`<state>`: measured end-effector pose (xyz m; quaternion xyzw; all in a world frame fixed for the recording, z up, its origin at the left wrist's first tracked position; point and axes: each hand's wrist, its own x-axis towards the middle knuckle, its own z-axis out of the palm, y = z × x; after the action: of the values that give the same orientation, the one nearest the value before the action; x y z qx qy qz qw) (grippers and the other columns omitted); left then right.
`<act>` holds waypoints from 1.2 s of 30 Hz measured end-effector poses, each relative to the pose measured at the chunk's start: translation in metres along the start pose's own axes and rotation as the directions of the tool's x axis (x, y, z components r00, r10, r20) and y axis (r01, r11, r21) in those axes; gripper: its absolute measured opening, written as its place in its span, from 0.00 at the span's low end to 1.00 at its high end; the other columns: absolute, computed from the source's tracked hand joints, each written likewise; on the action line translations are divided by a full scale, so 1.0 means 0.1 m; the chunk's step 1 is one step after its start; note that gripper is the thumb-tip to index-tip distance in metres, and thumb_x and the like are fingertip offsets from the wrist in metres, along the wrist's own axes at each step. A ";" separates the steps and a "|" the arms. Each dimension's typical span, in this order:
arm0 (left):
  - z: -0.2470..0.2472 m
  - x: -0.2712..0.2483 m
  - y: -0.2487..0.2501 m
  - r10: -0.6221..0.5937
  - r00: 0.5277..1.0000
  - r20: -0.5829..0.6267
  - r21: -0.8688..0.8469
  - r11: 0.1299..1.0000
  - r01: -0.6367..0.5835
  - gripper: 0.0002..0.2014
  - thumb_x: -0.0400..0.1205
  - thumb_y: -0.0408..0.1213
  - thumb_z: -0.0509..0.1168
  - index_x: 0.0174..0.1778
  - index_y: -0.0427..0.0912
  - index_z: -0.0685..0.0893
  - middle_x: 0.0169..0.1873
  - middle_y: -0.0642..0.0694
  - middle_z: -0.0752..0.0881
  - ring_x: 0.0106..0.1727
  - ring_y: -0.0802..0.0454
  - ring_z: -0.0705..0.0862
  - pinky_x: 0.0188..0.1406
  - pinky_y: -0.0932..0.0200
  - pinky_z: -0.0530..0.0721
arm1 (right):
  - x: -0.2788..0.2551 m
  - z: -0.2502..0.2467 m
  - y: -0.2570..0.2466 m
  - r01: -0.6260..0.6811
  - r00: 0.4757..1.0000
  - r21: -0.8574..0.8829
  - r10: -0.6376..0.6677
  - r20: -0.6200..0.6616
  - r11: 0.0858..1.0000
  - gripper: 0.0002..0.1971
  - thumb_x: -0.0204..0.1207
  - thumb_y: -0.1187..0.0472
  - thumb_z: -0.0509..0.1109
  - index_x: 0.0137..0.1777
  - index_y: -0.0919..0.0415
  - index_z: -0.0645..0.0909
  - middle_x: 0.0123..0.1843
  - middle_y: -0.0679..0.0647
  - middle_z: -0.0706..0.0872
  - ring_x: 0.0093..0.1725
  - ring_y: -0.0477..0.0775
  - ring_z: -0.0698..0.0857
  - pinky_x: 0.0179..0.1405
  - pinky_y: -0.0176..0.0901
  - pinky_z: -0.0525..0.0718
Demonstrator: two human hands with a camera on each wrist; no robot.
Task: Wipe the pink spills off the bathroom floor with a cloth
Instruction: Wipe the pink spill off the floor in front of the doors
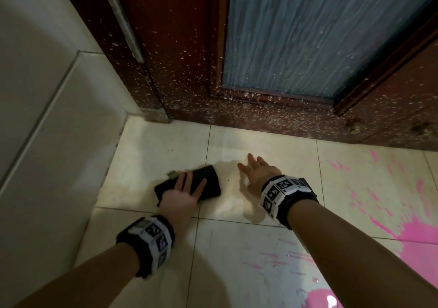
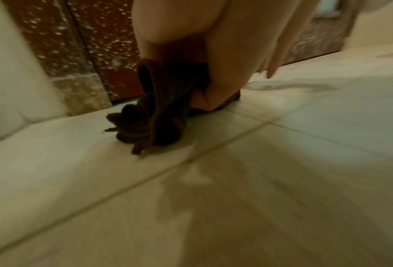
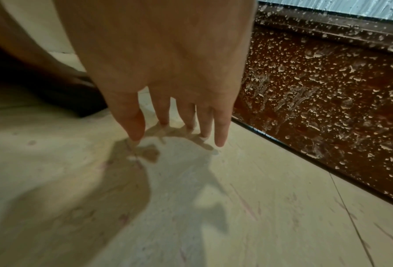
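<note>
A dark folded cloth [image 1: 209,178] lies on the pale tiled floor [image 1: 237,260] close to the door. My left hand [image 1: 184,193] presses on it with straight fingers. In the left wrist view the cloth [image 2: 158,112] is bunched up under the hand [image 2: 236,54]. To the right of the cloth, my right hand [image 1: 258,172] is open, its spread fingers [image 3: 220,130] just over or touching the floor. A big pink spill [image 1: 412,234] covers the tiles at the right. Pink streaks [image 1: 279,258] and another puddle [image 1: 320,298] lie nearer me.
A dark red door [image 1: 184,70] with a frosted glass panel [image 1: 308,35], spotted with pale splashes, stands just beyond the hands. A white tiled wall [image 1: 47,118] closes the left side. Faint pink marks [image 3: 248,206] show on the tile under my right hand.
</note>
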<state>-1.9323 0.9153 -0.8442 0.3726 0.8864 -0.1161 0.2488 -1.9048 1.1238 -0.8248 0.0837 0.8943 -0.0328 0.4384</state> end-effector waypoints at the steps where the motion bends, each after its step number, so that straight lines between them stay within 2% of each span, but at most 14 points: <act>1: 0.00 -0.06 0.02 0.050 0.998 -0.050 0.000 0.999 -0.050 0.42 0.54 0.33 0.84 0.68 0.43 0.82 0.63 0.23 0.79 0.60 0.30 0.83 0.34 0.44 0.88 | 0.01 0.01 0.00 -0.002 1.000 -0.003 0.002 -0.003 1.000 0.36 0.82 0.59 0.61 0.84 0.47 0.43 0.84 0.55 0.35 0.84 0.59 0.43 0.80 0.56 0.58; 4: -0.06 -0.07 -0.22 0.029 0.996 -0.087 -0.171 0.984 -0.044 0.32 0.79 0.33 0.65 0.79 0.57 0.66 0.78 0.43 0.68 0.76 0.45 0.71 0.68 0.54 0.75 | 0.02 0.01 0.01 -0.003 1.000 0.003 0.003 -0.003 1.000 0.38 0.82 0.60 0.61 0.84 0.47 0.42 0.84 0.55 0.34 0.84 0.59 0.42 0.80 0.57 0.58; 6: -0.25 0.00 -0.47 -0.179 0.975 -0.135 -0.421 0.901 0.107 0.27 0.82 0.33 0.61 0.77 0.58 0.69 0.73 0.47 0.76 0.72 0.46 0.75 0.72 0.57 0.70 | 0.02 0.02 0.01 -0.006 1.000 0.013 0.006 0.000 1.000 0.38 0.82 0.61 0.62 0.83 0.46 0.42 0.84 0.54 0.34 0.84 0.58 0.42 0.80 0.57 0.58; 8: -0.35 0.09 -0.80 -0.399 0.886 -0.238 -0.543 0.811 0.219 0.26 0.82 0.30 0.60 0.76 0.53 0.72 0.70 0.41 0.79 0.68 0.40 0.78 0.69 0.52 0.74 | 0.01 0.04 0.00 -0.013 1.000 0.019 0.013 0.005 1.000 0.39 0.82 0.62 0.62 0.83 0.46 0.41 0.84 0.53 0.33 0.84 0.58 0.41 0.80 0.57 0.58; 13: -0.21 0.22 -1.34 -0.512 0.859 -0.013 -0.254 0.833 0.492 0.33 0.84 0.27 0.52 0.84 0.51 0.50 0.79 0.34 0.61 0.72 0.33 0.71 0.66 0.43 0.77 | 0.03 0.07 -0.01 -0.019 1.000 0.021 0.019 -0.002 1.000 0.40 0.81 0.63 0.62 0.83 0.46 0.40 0.83 0.54 0.32 0.83 0.58 0.40 0.80 0.57 0.58; 16: -0.02 0.14 -1.16 -0.505 0.858 0.097 -0.113 0.850 0.514 0.32 0.86 0.32 0.49 0.84 0.52 0.42 0.81 0.36 0.48 0.81 0.35 0.54 0.71 0.39 0.71 | 0.04 0.08 -0.01 -0.021 1.000 0.022 0.021 -0.013 1.000 0.39 0.81 0.62 0.63 0.83 0.47 0.40 0.84 0.54 0.32 0.83 0.59 0.40 0.79 0.58 0.60; 20: 0.03 0.07 -0.66 -0.497 0.864 0.080 -0.090 0.860 0.503 0.32 0.88 0.37 0.48 0.83 0.47 0.37 0.81 0.32 0.44 0.82 0.34 0.49 0.71 0.41 0.71 | 0.02 0.07 -0.02 -0.018 1.000 0.015 0.019 -0.012 1.000 0.40 0.81 0.62 0.63 0.84 0.48 0.41 0.84 0.54 0.33 0.84 0.59 0.41 0.79 0.59 0.60; 22: 0.15 0.01 -0.41 -0.427 0.904 -0.010 -0.091 0.901 0.425 0.35 0.85 0.36 0.57 0.84 0.39 0.44 0.79 0.25 0.51 0.80 0.28 0.56 0.67 0.40 0.77 | 0.01 0.04 0.00 -0.010 1.000 0.026 0.011 -0.013 1.000 0.39 0.81 0.62 0.64 0.84 0.47 0.43 0.84 0.54 0.34 0.84 0.59 0.42 0.79 0.60 0.60; 24: 0.16 -0.13 -0.13 -0.300 0.954 -0.018 -0.042 0.953 0.299 0.41 0.65 0.32 0.79 0.75 0.32 0.71 0.66 0.16 0.71 0.65 0.20 0.75 0.38 0.37 0.87 | 0.00 0.02 0.02 -0.004 1.000 0.032 0.004 -0.013 0.999 0.39 0.80 0.61 0.65 0.84 0.47 0.44 0.84 0.54 0.36 0.84 0.58 0.43 0.79 0.60 0.60; 26: 0.20 -0.26 0.12 -0.209 0.977 0.042 -0.005 0.978 0.209 0.43 0.55 0.32 0.84 0.69 0.35 0.80 0.62 0.18 0.76 0.60 0.19 0.79 0.26 0.40 0.86 | -0.01 0.03 0.02 0.000 1.000 0.030 0.000 -0.005 1.000 0.39 0.81 0.60 0.65 0.84 0.47 0.44 0.85 0.54 0.36 0.84 0.58 0.43 0.79 0.59 0.59; 30: 0.10 -0.37 0.20 0.073 0.995 -0.070 -0.098 0.992 -0.079 0.32 0.68 0.34 0.75 0.71 0.48 0.79 0.63 0.28 0.80 0.59 0.29 0.84 0.38 0.47 0.88 | -0.04 0.06 0.03 0.007 1.000 0.021 -0.007 -0.017 1.000 0.37 0.81 0.60 0.63 0.83 0.47 0.45 0.85 0.55 0.37 0.84 0.58 0.44 0.79 0.59 0.61; 31: 0.03 -0.35 0.09 0.049 0.984 -0.173 -0.236 0.968 -0.090 0.28 0.74 0.32 0.68 0.72 0.51 0.78 0.62 0.34 0.82 0.58 0.34 0.85 0.45 0.53 0.87 | -0.04 0.06 0.04 0.012 1.000 0.021 -0.012 -0.020 1.000 0.37 0.82 0.60 0.63 0.83 0.48 0.46 0.85 0.55 0.37 0.84 0.58 0.45 0.79 0.59 0.62; 33: -0.20 -0.24 -0.18 -0.175 0.969 -0.176 -0.470 0.880 0.074 0.25 0.81 0.28 0.59 0.73 0.54 0.76 0.64 0.43 0.83 0.62 0.43 0.83 0.59 0.57 0.80 | -0.06 0.08 0.06 0.017 1.000 0.024 -0.016 -0.022 1.000 0.36 0.81 0.60 0.63 0.83 0.48 0.46 0.85 0.54 0.38 0.84 0.58 0.45 0.79 0.59 0.61; 36: -0.41 0.01 -0.60 -0.412 0.890 -0.196 -0.493 0.826 0.274 0.26 0.84 0.28 0.56 0.77 0.51 0.70 0.71 0.42 0.78 0.66 0.43 0.80 0.64 0.55 0.75 | -0.07 0.12 0.08 0.009 1.000 0.028 -0.008 -0.019 1.000 0.36 0.81 0.61 0.63 0.83 0.47 0.46 0.85 0.54 0.37 0.84 0.57 0.45 0.79 0.59 0.61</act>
<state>-1.9908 0.8907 -0.8089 0.1501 0.9683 0.1068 0.1684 -1.8898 1.1288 -0.8264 0.0864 0.8982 -0.0462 0.4284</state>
